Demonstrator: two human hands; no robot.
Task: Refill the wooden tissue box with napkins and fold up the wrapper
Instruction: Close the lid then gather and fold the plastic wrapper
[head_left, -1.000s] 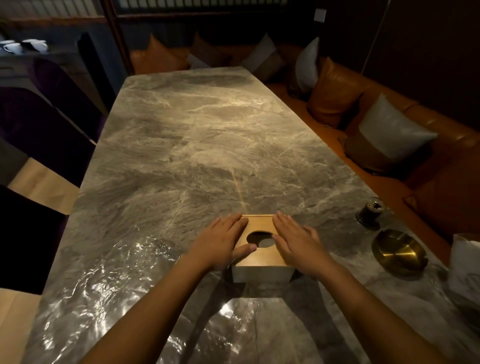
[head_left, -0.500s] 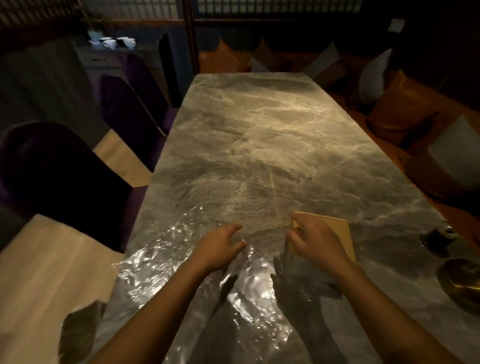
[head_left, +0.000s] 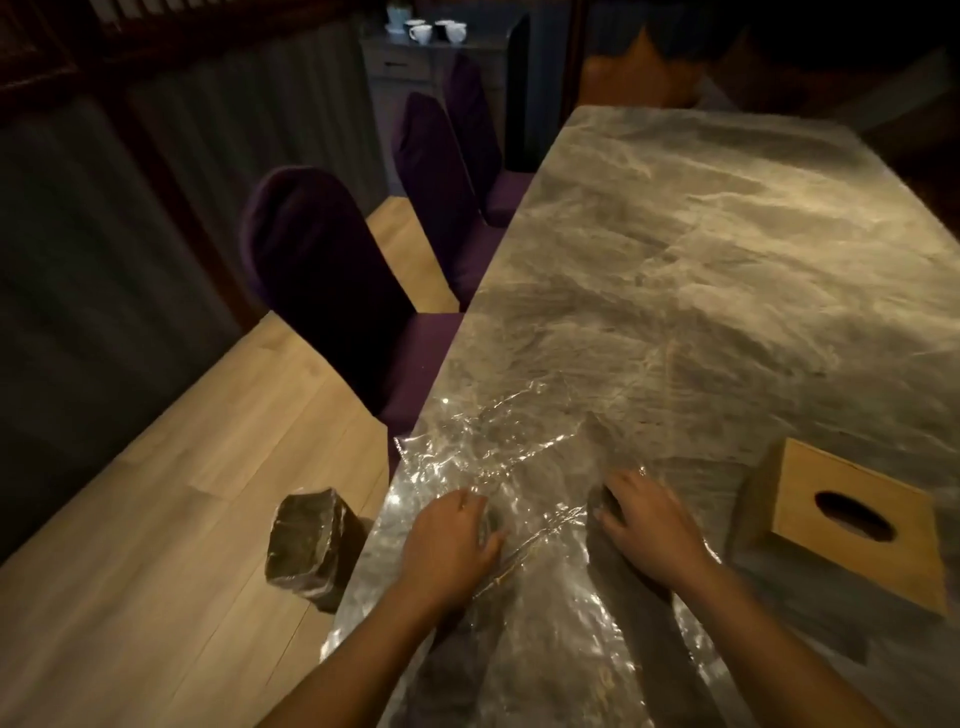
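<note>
A clear, crinkled plastic wrapper (head_left: 519, 467) lies spread flat over the near left part of the marble table (head_left: 701, 249). My left hand (head_left: 449, 540) rests palm down on it, fingers slightly apart. My right hand (head_left: 649, 525) also lies flat on the wrapper, a little to the right. The wooden tissue box (head_left: 852, 519), with an oval slot in its top, stands on the table to the right of my right hand, apart from it. No napkin shows in the slot.
A wrapped dark bundle (head_left: 309, 548) sits on the wooden floor just left of the table's edge. Several purple chairs (head_left: 322, 280) line the table's left side. White cups (head_left: 421, 31) stand on a cabinet at the back.
Both hands left the tissue box and moved left onto the wrapper. The view swung left, so the box now lies at the right and the floor bundle shows.
</note>
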